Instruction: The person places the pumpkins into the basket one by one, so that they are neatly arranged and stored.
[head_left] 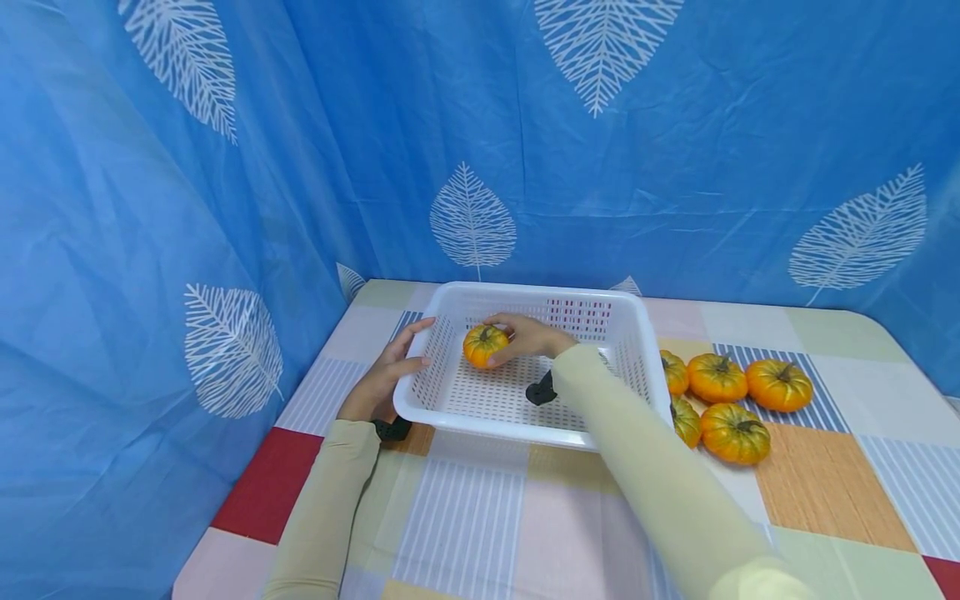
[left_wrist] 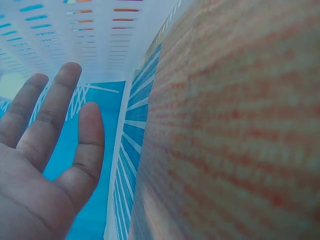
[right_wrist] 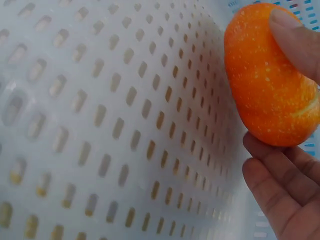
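A small orange pumpkin is inside the white plastic basket, toward its left end. My right hand reaches in over the basket and grips that pumpkin between thumb and fingers. Up close in the right wrist view, the pumpkin sits between the thumb and fingertips, near the perforated basket floor. My left hand is at the basket's left wall, fingers extended. In the left wrist view the left hand has its fingers spread beneath the basket's slotted side, holding nothing.
Several more pumpkins lie on the table just right of the basket, two of them partly hidden by its rim. A checked cloth covers the table. Blue curtains with white leaf prints hang behind and to the left.
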